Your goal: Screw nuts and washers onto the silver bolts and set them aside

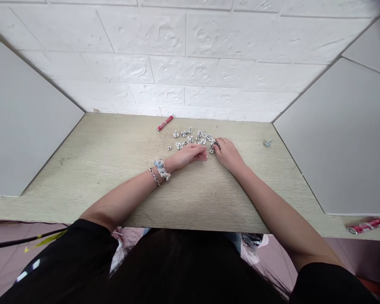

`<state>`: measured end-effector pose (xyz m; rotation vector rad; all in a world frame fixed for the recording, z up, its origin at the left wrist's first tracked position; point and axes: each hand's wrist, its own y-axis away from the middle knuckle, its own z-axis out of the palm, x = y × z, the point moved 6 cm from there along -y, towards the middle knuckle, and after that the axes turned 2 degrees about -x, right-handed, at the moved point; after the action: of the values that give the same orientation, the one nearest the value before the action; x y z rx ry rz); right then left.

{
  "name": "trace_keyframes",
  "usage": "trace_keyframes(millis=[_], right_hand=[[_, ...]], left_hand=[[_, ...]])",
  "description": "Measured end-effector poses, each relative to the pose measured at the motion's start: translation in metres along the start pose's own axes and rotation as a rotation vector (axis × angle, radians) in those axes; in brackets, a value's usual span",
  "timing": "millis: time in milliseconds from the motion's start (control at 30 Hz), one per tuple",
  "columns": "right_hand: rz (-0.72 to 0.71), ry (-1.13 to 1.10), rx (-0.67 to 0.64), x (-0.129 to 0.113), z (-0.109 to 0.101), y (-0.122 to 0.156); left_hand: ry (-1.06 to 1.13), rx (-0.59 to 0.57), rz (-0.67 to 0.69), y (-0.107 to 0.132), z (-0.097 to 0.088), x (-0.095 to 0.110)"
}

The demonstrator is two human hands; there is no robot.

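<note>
Left hand (191, 155): loosely curled; hold unclear.
Right hand (228, 154): bent at nuts (211, 151) — hold unclear.
Bolts (175, 134): toward table's (190, 202) far edge — a nudge could scatter them.

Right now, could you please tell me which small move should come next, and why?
Perhaps the right hand should take the small silver metal nut, because it lies right beside that hand, close to the scattered silver metal bolts.

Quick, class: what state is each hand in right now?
Left hand: loosely curled; whether it holds anything cannot be told.
Right hand: curled beside a metal nut; whether it grips anything cannot be told.
</note>
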<state>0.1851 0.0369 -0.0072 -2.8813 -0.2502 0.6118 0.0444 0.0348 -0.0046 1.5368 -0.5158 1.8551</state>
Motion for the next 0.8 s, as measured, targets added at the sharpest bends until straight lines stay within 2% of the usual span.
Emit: trace_keyframes(millis=[233,333,467,600,800], right_hand=[[0.026,-0.045,0.168,-0.005,-0.015,-0.008],[0.05,-0.072,0.14,-0.007,-0.01,-0.02],[0.048,-0.102,0.067,-0.012,0.006,-0.035],[0.063,-0.142,0.029,-0.017,0.016,-0.041],[0.061,-0.129,0.077,-0.02,0.002,-0.035]], left_hand=[[0.02,0.001,0.0,-0.001,0.0,0.0],[0.007,0.011,-0.004,-0.001,0.0,0.0],[-0.003,0.007,-0.003,-0.002,-0.001,-0.001],[-0.01,-0.011,0.017,-0.002,0.0,-0.001],[-0.01,-0.009,0.02,-0.002,0.0,-0.001]])
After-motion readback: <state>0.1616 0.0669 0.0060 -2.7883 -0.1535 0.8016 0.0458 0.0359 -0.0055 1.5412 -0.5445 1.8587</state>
